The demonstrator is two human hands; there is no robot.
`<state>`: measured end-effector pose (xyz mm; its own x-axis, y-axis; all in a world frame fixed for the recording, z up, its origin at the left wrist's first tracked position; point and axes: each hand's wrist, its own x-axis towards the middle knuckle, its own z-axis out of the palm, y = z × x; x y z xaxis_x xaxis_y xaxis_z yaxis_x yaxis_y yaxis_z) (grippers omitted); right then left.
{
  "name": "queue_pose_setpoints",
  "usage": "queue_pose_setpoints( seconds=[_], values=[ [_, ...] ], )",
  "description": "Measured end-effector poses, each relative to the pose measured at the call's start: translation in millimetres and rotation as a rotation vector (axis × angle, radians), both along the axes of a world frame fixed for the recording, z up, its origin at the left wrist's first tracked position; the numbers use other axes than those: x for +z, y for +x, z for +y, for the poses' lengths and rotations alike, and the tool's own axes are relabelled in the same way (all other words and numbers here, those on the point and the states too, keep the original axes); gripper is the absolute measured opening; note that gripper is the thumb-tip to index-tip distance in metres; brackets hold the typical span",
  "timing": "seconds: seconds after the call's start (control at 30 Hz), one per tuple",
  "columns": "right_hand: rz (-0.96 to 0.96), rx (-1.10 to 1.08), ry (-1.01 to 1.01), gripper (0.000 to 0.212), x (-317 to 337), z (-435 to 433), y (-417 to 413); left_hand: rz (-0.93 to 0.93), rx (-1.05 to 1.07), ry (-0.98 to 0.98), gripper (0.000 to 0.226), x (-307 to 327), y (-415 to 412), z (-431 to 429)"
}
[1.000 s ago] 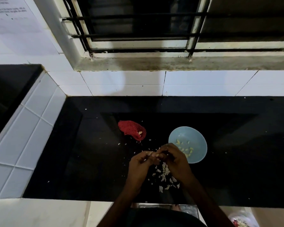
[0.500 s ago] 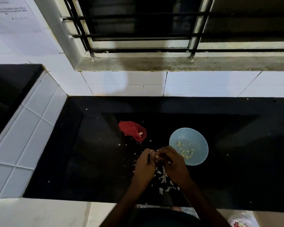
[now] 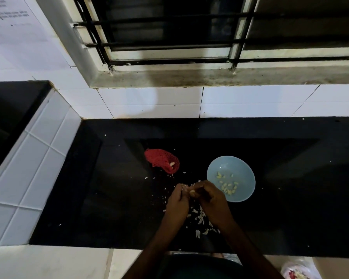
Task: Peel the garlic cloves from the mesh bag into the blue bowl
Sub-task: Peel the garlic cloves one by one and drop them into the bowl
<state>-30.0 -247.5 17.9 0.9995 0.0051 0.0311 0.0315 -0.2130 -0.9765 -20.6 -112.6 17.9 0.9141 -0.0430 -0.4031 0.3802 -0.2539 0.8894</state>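
Blue bowl sits at two o'clock from my hands, the red mesh bag at eleven o'clock. My left hand and right hand meet, both pinching one garlic clove above the peels.

Tabletop: glossy black, plain. Blue bowl: pale sky blue, no pattern. Peeled cloves inside it: pale yellow. Mesh bag, left of the bowl and further back: red, open net weave, whitish bit showing through. Garlic clove just left of the bowl: cream. Peel scraps on the bowl's near-left side: white. Wall tiles behind the bowl: white, thin dark grout lines. Window bars: black. Sill: grey, dark stains.
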Motion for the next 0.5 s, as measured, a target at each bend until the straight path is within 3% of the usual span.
queue_pose_setpoints(
  seconds=[0.3,0.5],
  values=[
    [0.043,-0.078,0.091,0.010,-5.1,-6.2,-4.8,0.047,0.070,-0.138,0.026,5.2,-5.0,0.0],
    [0.020,-0.089,0.121,0.015,-18.2,-18.6,-9.9,0.015,-0.006,-0.013,0.017,2.6,-5.7,-2.1]
  ],
)
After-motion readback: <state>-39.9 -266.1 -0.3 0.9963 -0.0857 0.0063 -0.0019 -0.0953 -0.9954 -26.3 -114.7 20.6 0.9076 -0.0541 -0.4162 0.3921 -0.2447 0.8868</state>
